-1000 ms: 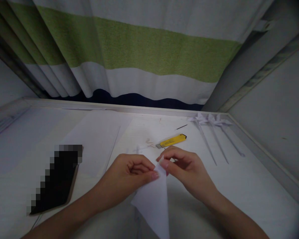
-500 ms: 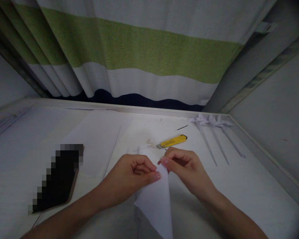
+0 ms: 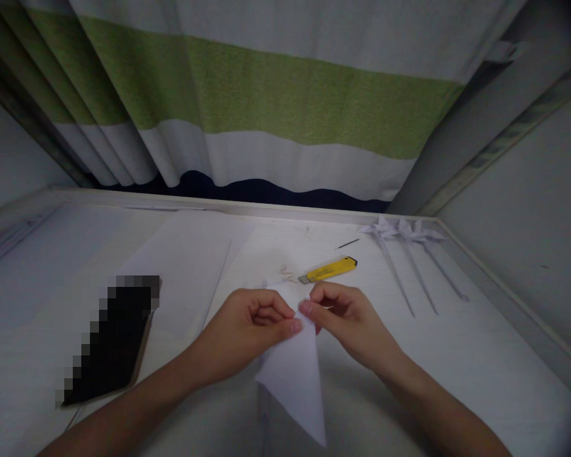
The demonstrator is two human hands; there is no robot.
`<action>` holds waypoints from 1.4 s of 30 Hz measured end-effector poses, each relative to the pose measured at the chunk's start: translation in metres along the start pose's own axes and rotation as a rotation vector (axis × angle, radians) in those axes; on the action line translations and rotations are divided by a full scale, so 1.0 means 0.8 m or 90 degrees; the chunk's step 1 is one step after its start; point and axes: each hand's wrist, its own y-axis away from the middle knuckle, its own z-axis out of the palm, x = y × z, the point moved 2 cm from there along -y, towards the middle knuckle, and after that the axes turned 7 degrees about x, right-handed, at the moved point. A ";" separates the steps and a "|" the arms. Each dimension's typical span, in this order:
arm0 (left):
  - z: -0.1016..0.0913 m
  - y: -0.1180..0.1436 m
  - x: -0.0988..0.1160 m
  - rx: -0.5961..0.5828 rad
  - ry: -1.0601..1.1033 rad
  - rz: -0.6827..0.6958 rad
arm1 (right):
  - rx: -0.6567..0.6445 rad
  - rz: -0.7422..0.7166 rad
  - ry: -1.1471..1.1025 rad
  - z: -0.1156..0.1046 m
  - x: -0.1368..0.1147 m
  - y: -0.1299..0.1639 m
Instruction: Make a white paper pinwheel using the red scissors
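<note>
A piece of white paper [image 3: 292,374], tapering to a pointed lower corner, hangs between my hands above the table. My left hand [image 3: 247,339] is closed, its thumb and index finger pinching the paper's upper left edge. From the other side, my right hand [image 3: 345,317] pinches the top of the same paper between thumb and fingertips. The fingertips of both hands are close together and cover part of the paper's upper edge. Just beyond them lies a yellow utility knife [image 3: 330,270], its metal tip towards the left.
Several paper pinwheels [image 3: 404,230] on thin sticks lie at the right back. A thin black rod [image 3: 347,243] lies behind the knife. On the left are a dark phone [image 3: 117,343] and white paper sheets [image 3: 181,254]. A striped curtain [image 3: 290,95] hangs behind the table [image 3: 485,368].
My right hand has shifted slightly left, nearer my left fingertips. The paper has risen a little, so its lower point now shows inside the picture.
</note>
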 end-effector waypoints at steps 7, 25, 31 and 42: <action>-0.005 -0.005 -0.001 0.018 -0.008 0.033 | -0.063 -0.025 0.109 0.001 0.008 0.002; -0.013 -0.018 -0.005 -0.031 -0.014 -0.074 | -0.028 -0.051 0.134 -0.005 0.008 0.001; -0.008 -0.017 -0.004 -0.066 -0.024 -0.087 | -0.084 -0.067 0.159 -0.008 0.003 -0.005; -0.008 -0.015 -0.010 -0.085 -0.007 -0.093 | -0.064 -0.092 0.130 -0.004 0.009 -0.008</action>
